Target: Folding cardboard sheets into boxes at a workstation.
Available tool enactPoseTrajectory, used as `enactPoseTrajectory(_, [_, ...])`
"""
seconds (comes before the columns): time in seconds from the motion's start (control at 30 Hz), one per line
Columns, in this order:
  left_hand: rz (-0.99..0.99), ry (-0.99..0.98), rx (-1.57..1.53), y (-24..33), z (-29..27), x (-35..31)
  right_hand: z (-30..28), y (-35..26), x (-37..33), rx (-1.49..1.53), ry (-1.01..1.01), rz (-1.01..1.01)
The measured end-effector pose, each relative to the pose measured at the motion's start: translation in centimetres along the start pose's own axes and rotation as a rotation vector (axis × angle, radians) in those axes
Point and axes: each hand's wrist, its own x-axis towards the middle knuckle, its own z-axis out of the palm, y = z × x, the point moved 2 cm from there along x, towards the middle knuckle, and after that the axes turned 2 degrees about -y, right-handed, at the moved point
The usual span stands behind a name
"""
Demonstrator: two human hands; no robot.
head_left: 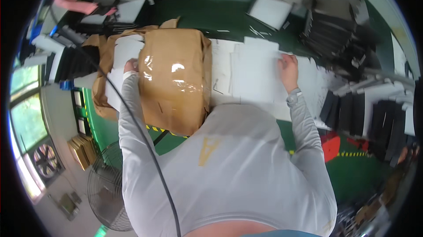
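Observation:
My left hand [131, 65] rests over white sheets [126, 51] lying in opened brown wrapping, against the side of a brown paper package [176, 74] bound with shiny clear tape. Its fingers are small and partly hidden, so their grip does not show clearly. To the right of the package, a white sheet [255, 72] lies on other white pieces on the table. At that sheet's right edge my right hand [288, 70] has its fingers bent in a pinch, with some blur at the fingertips.
Stacks of black and white pieces [383, 113] stand at the right, with more dark stacks [330, 32] behind. A dark cable [132, 109] hangs across my left arm. A caged fan [108, 186] stands at lower left. A red object [329, 146] sits below the table's right side.

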Motion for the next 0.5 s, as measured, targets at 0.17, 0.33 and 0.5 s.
enactPoseTrajectory(0.17, [-0.059, 0.609, -0.407, 8.2, -1.6, 0.5, -4.4, 4.6, -6.8, -0.341, 0.185, 0.159])
enactPoseTrajectory(0.33, [0.206, 0.220, -1.006, 31.2, 1.2, -7.9, -7.7, 9.9, -12.3, -0.508, 0.255, 0.440])
enactPoseTrajectory(0.5, [0.809, -0.280, -0.360, 42.7, 13.3, -13.9, -8.6, 8.4, -12.4, -0.350, 0.153, 0.464])
